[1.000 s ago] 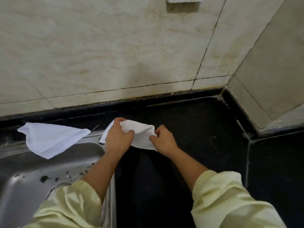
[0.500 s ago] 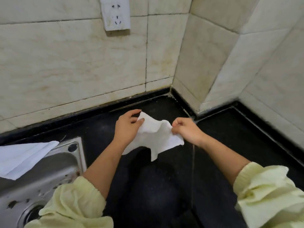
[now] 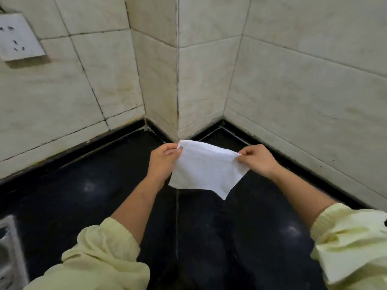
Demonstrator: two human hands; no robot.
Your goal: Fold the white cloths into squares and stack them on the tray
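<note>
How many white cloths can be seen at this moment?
1. The cloth hangs between the left hand and the right hand, each pinching a top corner, above the counter. More may lie outside the view.

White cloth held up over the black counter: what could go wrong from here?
The white cloth hangs from pinches by the left hand and right hand at its top corners; either slipping could drop it. Its lower edge hangs uneven, so the fold may come out crooked. It could also brush the black counter and pick up dirt.
</note>
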